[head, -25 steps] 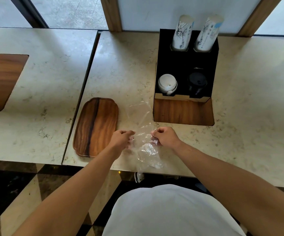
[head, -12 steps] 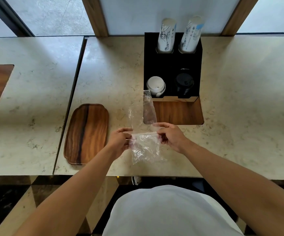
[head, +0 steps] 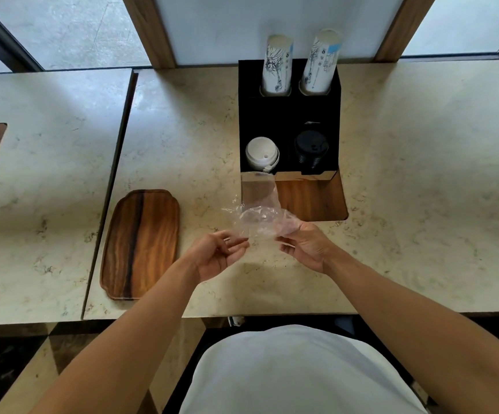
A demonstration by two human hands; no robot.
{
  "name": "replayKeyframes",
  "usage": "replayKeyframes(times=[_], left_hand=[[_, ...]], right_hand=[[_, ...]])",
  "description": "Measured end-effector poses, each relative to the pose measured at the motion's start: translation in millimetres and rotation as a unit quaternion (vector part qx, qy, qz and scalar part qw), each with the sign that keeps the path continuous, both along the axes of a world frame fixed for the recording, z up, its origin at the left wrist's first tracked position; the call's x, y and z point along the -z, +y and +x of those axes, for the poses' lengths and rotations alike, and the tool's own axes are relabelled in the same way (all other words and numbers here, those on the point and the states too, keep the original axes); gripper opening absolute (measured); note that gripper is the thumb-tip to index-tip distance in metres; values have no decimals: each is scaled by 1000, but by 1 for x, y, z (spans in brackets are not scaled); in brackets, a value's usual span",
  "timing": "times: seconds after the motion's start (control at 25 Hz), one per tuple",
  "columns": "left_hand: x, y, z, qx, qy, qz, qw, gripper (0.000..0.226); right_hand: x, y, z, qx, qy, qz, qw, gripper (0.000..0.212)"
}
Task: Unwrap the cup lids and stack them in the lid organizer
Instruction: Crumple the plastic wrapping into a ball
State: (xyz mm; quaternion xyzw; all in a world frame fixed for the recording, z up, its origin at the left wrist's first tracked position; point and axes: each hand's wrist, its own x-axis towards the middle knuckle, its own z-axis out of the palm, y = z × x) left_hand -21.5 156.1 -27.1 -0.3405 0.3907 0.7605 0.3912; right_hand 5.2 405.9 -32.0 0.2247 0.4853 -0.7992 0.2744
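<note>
An empty clear plastic wrapper (head: 257,218) hangs crumpled above the counter, just in front of the black lid organizer (head: 288,115). My right hand (head: 305,245) pinches its right end. My left hand (head: 217,253) is palm up at the wrapper's lower left edge, fingers loosely curled and touching the plastic. In the organizer's front left slot sits a stack of white lids (head: 261,153), and the front right slot holds a stack of black lids (head: 311,149). Two stacks of printed paper cups (head: 276,65) stand in the back slots.
A wooden tray (head: 140,243) lies on the marble counter (head: 182,130) left of my hands. A wooden inset panel (head: 311,198) sits in front of the organizer. A second counter slab (head: 48,174) lies beyond a seam on the left. The counter's front edge is close to my body.
Both hands lifted the wrapper off the counter and bunched it up. It moved up and to the right, toward the organizer, and my left hand opened from a pinch to a loose palm-up hold.
</note>
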Motion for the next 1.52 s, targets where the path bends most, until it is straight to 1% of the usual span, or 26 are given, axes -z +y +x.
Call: replayKeyframes(times=[0.08, 0.12, 0.16, 0.2, 0.24, 0.32, 0.4, 0.44, 0.52, 0.6, 0.64, 0.68, 0.76, 0.84, 0.92, 1.04, 1.12, 1.24, 1.4, 1.44, 1.52], left_hand=[[-2, 3, 1, 127, 68, -53, 988, 55], [-3, 4, 1, 164, 95, -57, 980, 63], [-2, 4, 0, 178, 115, -51, 976, 71], [-3, 6, -1, 177, 134, -43, 974, 73], [-3, 9, -3, 163, 151, -39, 974, 68], [-3, 16, -5, 113, 170, -40, 978, 53], [-3, 22, -5, 81, 170, -54, 981, 41], [-3, 24, -5, 85, 172, -65, 979, 38], [-4, 28, -4, 118, 179, -81, 973, 34], [-4, 31, -3, 154, 183, -89, 967, 32], [-5, 32, -3, 170, 184, -93, 964, 31], [-5, 33, -3, 186, 185, -99, 960, 31], [-5, 34, -2, 208, 190, -111, 953, 32], [-5, 34, 0, 200, 182, -104, 957, 34], [-6, 33, 1, 185, 176, -83, 963, 42], [-6, 32, 1, 173, 188, -82, 963, 56], [-7, 33, 0, 159, 189, -90, 965, 58], [-4, 36, -2, 159, 194, -121, 960, 45], [10, 38, -2, 118, 215, -191, 951, 18], [12, 39, -2, 107, 223, -207, 947, 14], [15, 42, 0, 92, 239, -237, 937, 13]], right_hand=[[1, 3, -2, 1, -5, 32, 999, 29], [1, 5, -2, -6, -7, 54, 998, 29], [1, 5, -2, -15, -6, 76, 997, 28], [3, 6, -1, -24, -4, 96, 995, 28], [4, 6, 0, -32, 2, 113, 993, 25], [5, 7, 3, -60, 23, 140, 988, 17], [2, 10, 5, -107, 30, 141, 984, 15], [1, 11, 5, -126, 29, 119, 985, 23], [-2, 13, 4, -148, 22, 54, 987, 49], [-6, 13, 1, -144, 27, 26, 989, 60], [-7, 12, 0, -136, 36, 29, 990, 62], [-6, 10, -2, -125, 42, 37, 991, 61], [-4, 6, -5, -81, 32, 60, 994, 46], [0, 3, -7, -35, 8, 94, 995, 28], [1, 1, -8, -33, 12, 129, 991, 18], [0, 0, -7, -59, 30, 149, 987, 18], [-2, -2, -8, -84, 47, 167, 981, 20], [-3, -3, -9, -102, 69, 194, 973, 19], [-2, -4, -6, -102, 66, 194, 973, 24], [-1, -5, -6, -91, 64, 186, 976, 25], [0, -7, -4, -66, 60, 182, 979, 24]])
